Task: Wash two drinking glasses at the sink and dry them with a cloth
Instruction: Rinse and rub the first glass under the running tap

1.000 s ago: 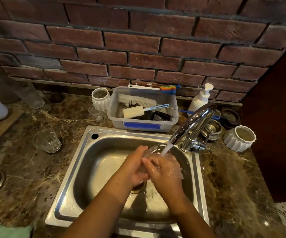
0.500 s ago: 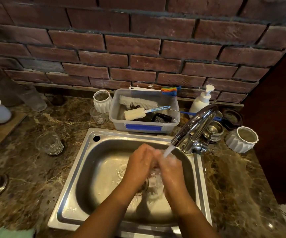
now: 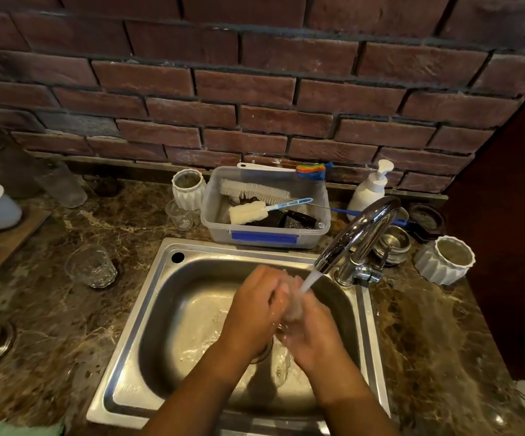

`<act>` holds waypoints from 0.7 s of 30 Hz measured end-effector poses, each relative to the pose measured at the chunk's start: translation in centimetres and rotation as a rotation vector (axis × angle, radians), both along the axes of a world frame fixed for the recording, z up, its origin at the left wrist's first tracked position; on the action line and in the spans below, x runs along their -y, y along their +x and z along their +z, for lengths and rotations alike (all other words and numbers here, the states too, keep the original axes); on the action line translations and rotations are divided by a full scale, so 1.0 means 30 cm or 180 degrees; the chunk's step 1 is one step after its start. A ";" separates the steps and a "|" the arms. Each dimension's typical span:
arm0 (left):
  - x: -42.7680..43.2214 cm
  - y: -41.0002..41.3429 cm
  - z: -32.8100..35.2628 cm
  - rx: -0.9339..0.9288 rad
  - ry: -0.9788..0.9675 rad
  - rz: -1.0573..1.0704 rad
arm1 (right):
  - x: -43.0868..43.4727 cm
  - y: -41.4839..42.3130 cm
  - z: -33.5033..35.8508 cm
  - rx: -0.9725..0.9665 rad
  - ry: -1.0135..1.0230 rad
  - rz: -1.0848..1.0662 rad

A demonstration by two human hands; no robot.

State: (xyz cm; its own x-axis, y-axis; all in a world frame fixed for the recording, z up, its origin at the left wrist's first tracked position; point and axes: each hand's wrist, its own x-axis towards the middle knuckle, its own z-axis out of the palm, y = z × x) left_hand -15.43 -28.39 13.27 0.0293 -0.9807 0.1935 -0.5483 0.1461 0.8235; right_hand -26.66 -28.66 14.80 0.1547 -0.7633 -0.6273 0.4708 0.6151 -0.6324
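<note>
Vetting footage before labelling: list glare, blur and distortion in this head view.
Head view: glare on the faucet and sink rim; head view: the water stream and the glass gripped between left hand and right hand smear into blur; head view: wide-angle lens bows the brick wall.

wall (image 3: 254, 89): red-brown brick | counter (image 3: 428, 341): brown veined marble | sink (image 3: 166, 325): silver | tub label (image 3: 264, 237): blue

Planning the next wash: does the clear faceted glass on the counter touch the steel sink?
Apart. Head view shows marble counter between clear faceted glass and steel sink.
</note>
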 end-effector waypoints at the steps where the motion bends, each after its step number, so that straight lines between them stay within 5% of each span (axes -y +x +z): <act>1: -0.001 0.000 -0.006 0.0288 -0.0042 -0.0181 | 0.008 -0.013 -0.006 0.0212 0.0178 0.0009; 4: 0.011 -0.019 0.019 0.0056 0.0350 -0.0184 | 0.025 -0.032 -0.038 -0.0312 -0.0017 0.0165; 9: 0.033 -0.040 0.048 -0.2569 0.2640 0.0920 | 0.002 -0.019 0.002 -0.2618 -0.1877 0.0799; 13: 0.010 -0.007 0.032 -0.3935 0.3129 0.0989 | -0.015 -0.025 -0.017 -0.4170 -0.3076 0.1590; 21: -0.012 -0.072 0.012 -0.4726 0.3150 0.1336 | -0.010 0.008 -0.032 -0.2904 -0.2132 0.0150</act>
State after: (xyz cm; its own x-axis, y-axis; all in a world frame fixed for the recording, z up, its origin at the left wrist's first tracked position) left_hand -17.59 -28.02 13.61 -0.1384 -0.5891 -0.7961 0.7614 -0.5774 0.2949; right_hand -26.42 -28.36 13.84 -0.1136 -0.9934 0.0123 -0.3496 0.0284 -0.9365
